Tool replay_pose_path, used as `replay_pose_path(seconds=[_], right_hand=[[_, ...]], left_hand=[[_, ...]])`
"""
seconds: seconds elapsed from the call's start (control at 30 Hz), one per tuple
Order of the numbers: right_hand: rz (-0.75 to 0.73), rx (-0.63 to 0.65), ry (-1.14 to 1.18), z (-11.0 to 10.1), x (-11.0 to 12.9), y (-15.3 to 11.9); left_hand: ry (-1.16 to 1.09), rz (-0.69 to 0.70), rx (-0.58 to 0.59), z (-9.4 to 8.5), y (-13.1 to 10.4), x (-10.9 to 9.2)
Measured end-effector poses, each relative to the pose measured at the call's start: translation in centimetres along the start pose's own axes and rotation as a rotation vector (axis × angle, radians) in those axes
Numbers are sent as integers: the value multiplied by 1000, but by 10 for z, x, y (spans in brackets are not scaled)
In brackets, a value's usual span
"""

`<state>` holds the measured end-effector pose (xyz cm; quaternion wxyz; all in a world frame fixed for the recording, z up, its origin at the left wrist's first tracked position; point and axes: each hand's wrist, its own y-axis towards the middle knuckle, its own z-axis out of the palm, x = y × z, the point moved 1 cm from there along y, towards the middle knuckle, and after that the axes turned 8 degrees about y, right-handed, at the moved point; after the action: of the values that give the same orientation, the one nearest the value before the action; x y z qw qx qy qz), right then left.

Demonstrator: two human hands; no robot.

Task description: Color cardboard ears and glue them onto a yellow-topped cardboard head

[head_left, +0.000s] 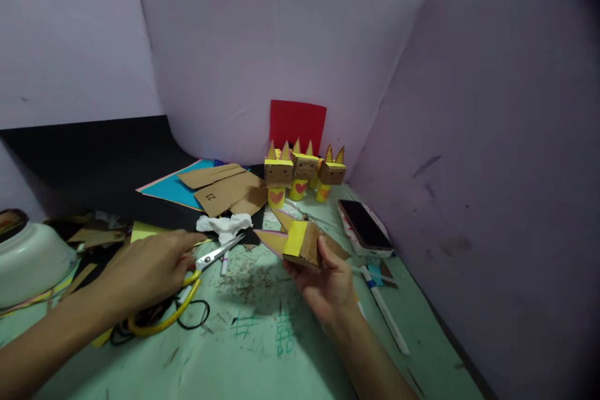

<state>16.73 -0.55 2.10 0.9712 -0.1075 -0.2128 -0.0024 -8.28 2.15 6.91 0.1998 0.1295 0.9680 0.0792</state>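
Cardboard box (305,242) is held in the right hand (323,284) above the desk (225,365); whether the left hand (150,265), near the scissors (212,258), holds anything, I cannot tell. Squeezing hard could dent the box.

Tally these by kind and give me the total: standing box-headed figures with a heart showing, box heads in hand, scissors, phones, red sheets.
Standing figures with a heart showing: 3
Box head in the right hand: 1
Scissors: 1 pair
Phone: 1
Red sheet: 1
Total: 7
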Motion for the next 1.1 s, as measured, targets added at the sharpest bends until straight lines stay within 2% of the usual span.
replay_pose_path(seconds=[0.03,0.1,0.13,0.23,0.4,0.57,0.87,1.0,1.1], right_hand=[[0,14,-15,0,-2,-1],[-3,27,-41,0,-5,-2],[-1,20,-47,-1,-6,-2],[22,6,-50,0,-11,-2],[100,56,-77,1,-18,-3],[124,79,-96,-2,-23,-2],[141,125,-142,-2,-27,-5],[157,85,-72,-2,-22,-7],[84,53,-26,-2,-17,-8]], left_hand=[[-42,42,13,-1,4,-8],[-287,80,77,2,13,-23],[-422,101,132,6,16,-30],[-689,102,143,24,23,-40],[-873,32,100,50,22,-36],[-950,-17,47,55,22,-32],[-1333,-225,275,65,24,-38],[-1277,-294,231,73,31,-32],[-1006,-293,78,75,35,-21]])
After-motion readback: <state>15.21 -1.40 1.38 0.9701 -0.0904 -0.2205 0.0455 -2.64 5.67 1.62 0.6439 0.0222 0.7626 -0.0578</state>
